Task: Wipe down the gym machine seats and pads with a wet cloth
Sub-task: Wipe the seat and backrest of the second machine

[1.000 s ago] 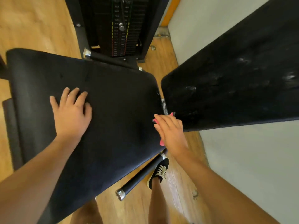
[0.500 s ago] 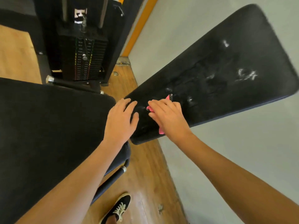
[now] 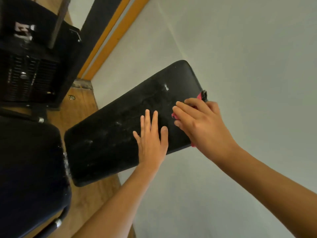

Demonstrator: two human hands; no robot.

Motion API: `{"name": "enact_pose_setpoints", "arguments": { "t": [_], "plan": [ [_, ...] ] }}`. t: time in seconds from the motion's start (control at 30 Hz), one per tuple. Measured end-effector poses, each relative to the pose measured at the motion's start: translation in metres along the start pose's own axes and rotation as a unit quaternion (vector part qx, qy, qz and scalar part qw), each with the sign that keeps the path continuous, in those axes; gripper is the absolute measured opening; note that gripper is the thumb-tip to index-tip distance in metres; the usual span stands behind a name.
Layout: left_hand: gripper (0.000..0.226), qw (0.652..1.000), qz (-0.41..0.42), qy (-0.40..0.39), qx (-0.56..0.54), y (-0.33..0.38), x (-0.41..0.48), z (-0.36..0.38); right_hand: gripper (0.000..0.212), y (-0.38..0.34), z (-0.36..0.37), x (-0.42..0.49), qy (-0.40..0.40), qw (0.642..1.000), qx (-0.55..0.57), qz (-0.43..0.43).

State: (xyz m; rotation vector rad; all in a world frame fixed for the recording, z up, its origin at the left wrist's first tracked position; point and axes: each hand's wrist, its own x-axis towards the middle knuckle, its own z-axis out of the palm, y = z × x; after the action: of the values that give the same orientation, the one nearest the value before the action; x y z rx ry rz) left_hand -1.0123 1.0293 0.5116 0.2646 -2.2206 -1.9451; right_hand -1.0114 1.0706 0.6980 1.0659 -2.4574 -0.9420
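A long black back pad slants across the middle of the view, streaked with wet marks. My left hand lies flat on it, fingers straight and spread. At the pad's upper right end my right hand presses a pink cloth against the surface with its fingers laid over it. Only small bits of the cloth peek out around the hand. The black seat pad fills the lower left, right beside the back pad's low end.
A black weight stack stands at the upper left. Wooden floor runs between the machine and a grey wall with an orange trim strip. A chrome-capped black bar sticks out under the seat.
Both hands have moved from the back pad's low end up toward its upper end. My right hand slid the cloth along the pad, and my view tilted upward.
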Motion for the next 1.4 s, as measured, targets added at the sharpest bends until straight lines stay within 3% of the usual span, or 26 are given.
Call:
{"name": "enact_pose_setpoints", "arguments": {
  "t": [0.2, 0.47, 0.73, 0.9, 1.03, 1.23, 1.4],
  "plan": [
    [0.061, 0.997, -0.003, 0.062, 0.046, -0.008, 0.003, 0.029, 0.035, 0.046, 0.02, -0.018, -0.069, 0.994, -0.081, -0.038],
    [0.059, 0.996, 0.017, 0.083, 0.035, -0.013, 0.006, 0.037, 0.049, 0.053, 0.039, -0.008, -0.111, 0.99, -0.086, -0.017],
    [0.058, 0.996, 0.018, 0.083, 0.025, -0.014, 0.008, 0.036, 0.049, 0.055, 0.062, 0.089, -0.102, 0.991, -0.088, 0.023],
    [0.057, 0.996, 0.023, 0.09, 0.011, -0.014, 0.008, 0.037, 0.051, 0.066, 0.073, 0.16, -0.138, 0.986, -0.074, 0.058],
    [0.057, 0.997, 0.019, 0.078, 0.001, -0.015, 0.008, 0.036, 0.052, 0.058, 0.067, 0.113, -0.11, 0.99, -0.079, 0.043],
    [0.058, 0.998, 0.014, 0.059, 0.007, -0.016, 0.006, 0.033, 0.058, 0.022, 0.041, -0.026, -0.133, 0.988, -0.073, 0.003],
    [0.055, 0.998, 0.032, 0.041, -0.034, -0.033, 0.01, 0.022, 0.055, 0.019, 0.045, -0.032, -0.146, 0.985, -0.087, 0.01]
  ]
}}
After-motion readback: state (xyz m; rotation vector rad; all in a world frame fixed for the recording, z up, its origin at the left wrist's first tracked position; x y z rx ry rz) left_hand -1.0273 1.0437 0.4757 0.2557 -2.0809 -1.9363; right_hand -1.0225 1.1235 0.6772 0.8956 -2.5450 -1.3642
